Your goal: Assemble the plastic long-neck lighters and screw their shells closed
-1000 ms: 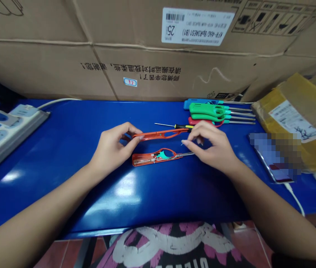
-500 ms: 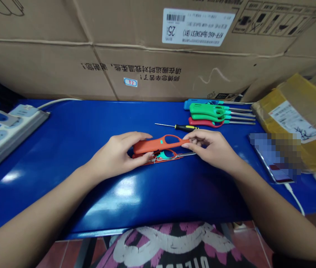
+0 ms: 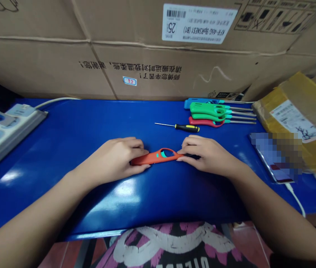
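Note:
An orange long-necked lighter lies on the blue table in front of me, a teal trigger showing inside its finger loop. My left hand is closed around the broad handle end, thumb on the near side. At the other end, my right hand pinches the narrow neck just past the loop; the fingers hide most of the metal tube. The two orange shell halves now sit together, one over the other. Behind them rests a screwdriver with a black and yellow handle.
Several lighters, including a green one, are stacked at the back right. Beside them are a taped carton and a phone on a cable. A power strip stands at left, and a large cardboard box walls the back.
Both hands have lowered the upper orange shell onto the lower half, covering the inner parts seen before. My right hand has shifted slightly left along the neck.

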A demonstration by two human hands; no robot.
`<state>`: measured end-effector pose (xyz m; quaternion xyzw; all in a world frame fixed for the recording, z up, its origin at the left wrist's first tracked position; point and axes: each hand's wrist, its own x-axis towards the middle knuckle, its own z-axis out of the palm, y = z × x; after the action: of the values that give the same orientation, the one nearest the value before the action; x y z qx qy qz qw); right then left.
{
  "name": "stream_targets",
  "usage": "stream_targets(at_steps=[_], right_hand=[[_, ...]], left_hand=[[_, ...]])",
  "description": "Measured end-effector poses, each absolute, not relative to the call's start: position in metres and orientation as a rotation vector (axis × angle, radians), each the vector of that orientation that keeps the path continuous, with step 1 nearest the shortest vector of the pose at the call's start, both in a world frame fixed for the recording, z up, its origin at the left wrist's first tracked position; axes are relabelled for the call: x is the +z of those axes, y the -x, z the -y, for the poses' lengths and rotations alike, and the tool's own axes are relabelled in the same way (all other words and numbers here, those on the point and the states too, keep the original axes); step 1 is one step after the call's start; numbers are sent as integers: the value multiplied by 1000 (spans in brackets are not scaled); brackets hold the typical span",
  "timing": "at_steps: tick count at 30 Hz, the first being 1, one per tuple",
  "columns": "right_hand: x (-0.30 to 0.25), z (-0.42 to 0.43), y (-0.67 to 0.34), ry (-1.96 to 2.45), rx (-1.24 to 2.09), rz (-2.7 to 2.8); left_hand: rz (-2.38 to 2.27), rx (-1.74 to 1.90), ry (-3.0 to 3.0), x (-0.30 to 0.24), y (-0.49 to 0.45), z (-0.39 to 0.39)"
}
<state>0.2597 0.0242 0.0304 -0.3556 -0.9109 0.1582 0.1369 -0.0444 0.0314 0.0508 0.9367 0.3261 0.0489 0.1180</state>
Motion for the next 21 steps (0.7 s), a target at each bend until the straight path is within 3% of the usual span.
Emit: stream_targets(at_steps=[17, 21], right_hand=[[32, -22, -258, 1043, 388, 2681], [32, -19, -253, 1034, 196, 2740]], left_hand=[[-995, 142, -2787, 47, 45, -28], [-1049, 95, -2861, 47, 42, -23]])
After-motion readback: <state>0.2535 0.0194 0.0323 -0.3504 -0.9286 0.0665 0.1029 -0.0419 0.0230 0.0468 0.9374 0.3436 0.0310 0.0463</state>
